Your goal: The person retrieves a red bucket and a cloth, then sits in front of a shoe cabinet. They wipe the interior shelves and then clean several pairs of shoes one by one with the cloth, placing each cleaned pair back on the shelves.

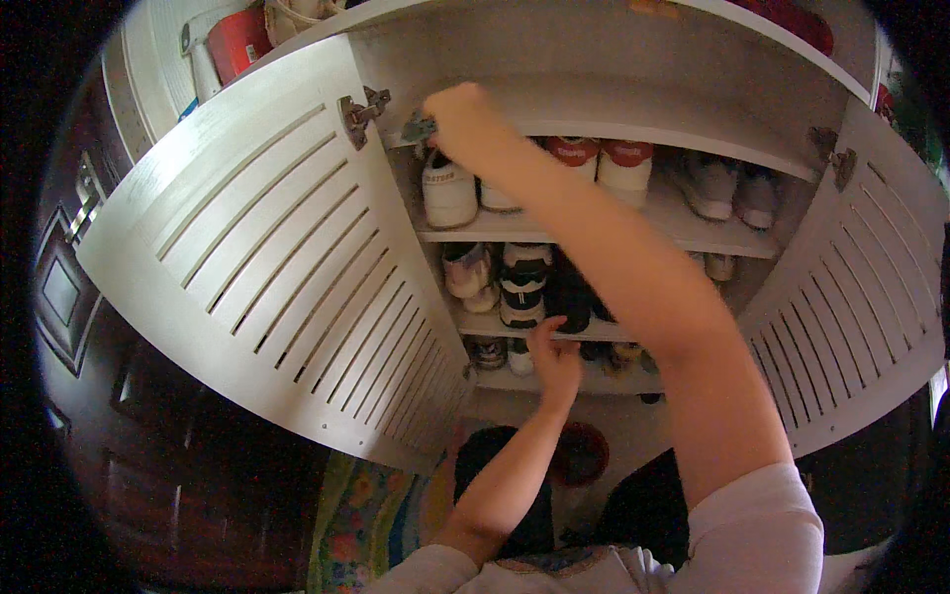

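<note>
My right hand point(464, 119) reaches across to the upper left of an open white shoe cabinet. It is closed on a small dark green thing point(420, 129), perhaps a cloth, at the left end of the upper shelf point(631, 132). Just below that hand stands a white shoe point(450, 194) on the shelf underneath. My left hand point(558, 365) hangs lower, fingers apart and holding nothing, in front of the lower shelf edges. Black shoes point(570, 304) and a black-and-white sneaker point(524, 286) are close above it. My right forearm hides part of the shelves.
Louvred cabinet doors stand open at left point(282, 245) and right point(853, 297). Metal hinges point(360, 117) jut near the left opening. White shoes with red heels point(625, 167) and grey shoes point(712, 185) share a shelf. A patterned mat point(364, 520) lies below; a red dustpan point(239, 44) rests above.
</note>
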`<state>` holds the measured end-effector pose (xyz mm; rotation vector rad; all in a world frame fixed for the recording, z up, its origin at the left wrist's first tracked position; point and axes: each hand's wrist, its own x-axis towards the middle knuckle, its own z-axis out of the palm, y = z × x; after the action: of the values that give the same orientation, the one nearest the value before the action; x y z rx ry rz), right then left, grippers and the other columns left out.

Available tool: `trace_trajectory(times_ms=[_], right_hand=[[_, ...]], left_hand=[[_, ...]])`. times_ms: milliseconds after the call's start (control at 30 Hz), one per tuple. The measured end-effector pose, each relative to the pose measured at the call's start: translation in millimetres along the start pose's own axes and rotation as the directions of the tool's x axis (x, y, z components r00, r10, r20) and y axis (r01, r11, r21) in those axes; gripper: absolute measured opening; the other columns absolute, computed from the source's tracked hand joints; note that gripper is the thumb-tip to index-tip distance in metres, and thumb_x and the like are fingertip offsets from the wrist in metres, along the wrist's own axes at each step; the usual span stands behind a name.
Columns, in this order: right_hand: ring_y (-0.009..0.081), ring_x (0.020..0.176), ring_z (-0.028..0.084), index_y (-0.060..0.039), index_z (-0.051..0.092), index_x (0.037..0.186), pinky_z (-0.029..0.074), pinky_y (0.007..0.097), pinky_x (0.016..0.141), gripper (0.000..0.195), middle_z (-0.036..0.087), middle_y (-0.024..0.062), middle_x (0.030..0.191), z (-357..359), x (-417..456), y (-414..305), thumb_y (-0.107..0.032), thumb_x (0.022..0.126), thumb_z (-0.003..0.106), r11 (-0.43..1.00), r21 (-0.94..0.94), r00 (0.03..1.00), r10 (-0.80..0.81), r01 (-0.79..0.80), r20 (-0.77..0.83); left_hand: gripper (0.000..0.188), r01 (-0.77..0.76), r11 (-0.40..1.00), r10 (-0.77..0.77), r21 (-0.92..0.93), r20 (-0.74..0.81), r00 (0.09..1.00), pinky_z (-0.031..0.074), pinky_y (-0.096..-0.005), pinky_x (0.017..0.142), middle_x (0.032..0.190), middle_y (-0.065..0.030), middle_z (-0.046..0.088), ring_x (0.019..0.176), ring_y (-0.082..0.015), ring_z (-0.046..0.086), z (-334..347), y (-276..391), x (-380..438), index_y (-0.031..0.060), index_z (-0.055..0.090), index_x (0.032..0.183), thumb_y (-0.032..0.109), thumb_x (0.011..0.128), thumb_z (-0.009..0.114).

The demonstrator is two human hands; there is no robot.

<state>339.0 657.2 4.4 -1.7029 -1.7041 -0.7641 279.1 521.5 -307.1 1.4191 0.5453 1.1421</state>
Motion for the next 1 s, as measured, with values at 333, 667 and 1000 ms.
trace_trajectory(times_ms=[333,667,1000], right_hand=[[0.0315,0.09,0.064,-0.0067,0.069,0.103,0.05,0.039,0.08,0.042,0.067,0.0163,0.096,-195,-138,152,-0.018,0.063,0.079,0.925,-0.34,0.962,0.23,-0.169,0.148],[0.0322,0.08,0.067,-0.0047,0.069,0.084,0.055,0.0417,0.07,0.014,0.068,0.0158,0.087,-261,-209,259,-0.007,0.079,0.056,0.347,-0.937,0.881,0.434,0.029,0.188],[0.0358,0.085,0.063,-0.0032,0.067,0.09,0.052,0.0431,0.077,0.021,0.066,0.0179,0.088,-217,-149,161,-0.012,0.071,0.07,0.741,-0.657,0.917,0.156,0.137,0.367]], left_hand=[[0.044,0.102,0.995,-0.101,0.014,-0.03,0.994,0.049,-0.0323,0.078,0.116,-0.0114,0.042,0.083,-0.0189,0.058,-24,-23,14,0.007,0.054,0.115,-0.011,0.075,0.051],[0.038,0.152,0.987,-0.148,-0.046,0.078,0.986,0.049,-0.033,0.077,0.118,-0.0103,0.041,0.085,-0.0189,0.057,-23,-8,4,0.0074,0.054,0.115,-0.006,0.081,0.049],[0.045,0.029,0.999,-0.029,0.034,-0.016,0.999,0.054,-0.0295,0.066,0.116,-0.0105,0.051,0.075,-0.0181,0.06,-6,-3,-3,0.0049,0.056,0.112,-0.014,0.073,0.045]])
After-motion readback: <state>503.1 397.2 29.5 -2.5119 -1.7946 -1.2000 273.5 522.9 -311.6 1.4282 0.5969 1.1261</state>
